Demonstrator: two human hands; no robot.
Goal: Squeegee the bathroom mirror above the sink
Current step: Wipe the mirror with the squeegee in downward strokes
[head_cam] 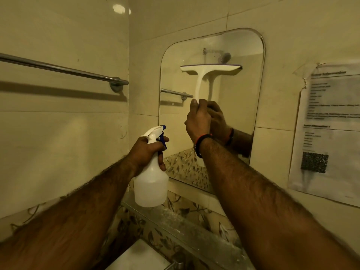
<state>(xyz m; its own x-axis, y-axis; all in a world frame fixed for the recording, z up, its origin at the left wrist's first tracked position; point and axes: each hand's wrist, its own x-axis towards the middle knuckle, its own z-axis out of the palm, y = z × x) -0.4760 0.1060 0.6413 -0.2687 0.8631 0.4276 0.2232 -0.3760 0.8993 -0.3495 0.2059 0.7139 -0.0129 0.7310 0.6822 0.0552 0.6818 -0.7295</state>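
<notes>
The rounded wall mirror (243, 98) hangs on the cream tiles ahead. My right hand (198, 121) grips the handle of a white squeegee (200, 82), whose blade lies flat against the upper middle of the glass. A black and red band sits on that wrist. My left hand (148, 151) holds a white spray bottle (151, 184) by its neck, a finger near the blue trigger, to the left of and below the mirror. The nozzle points toward the glass.
A steel towel bar (58, 69) runs along the left wall. A glass shelf (175, 217) sits under the mirror, above the white sink (136, 258) and a tap (178, 258). A taped paper notice (327, 133) hangs to the right of the mirror.
</notes>
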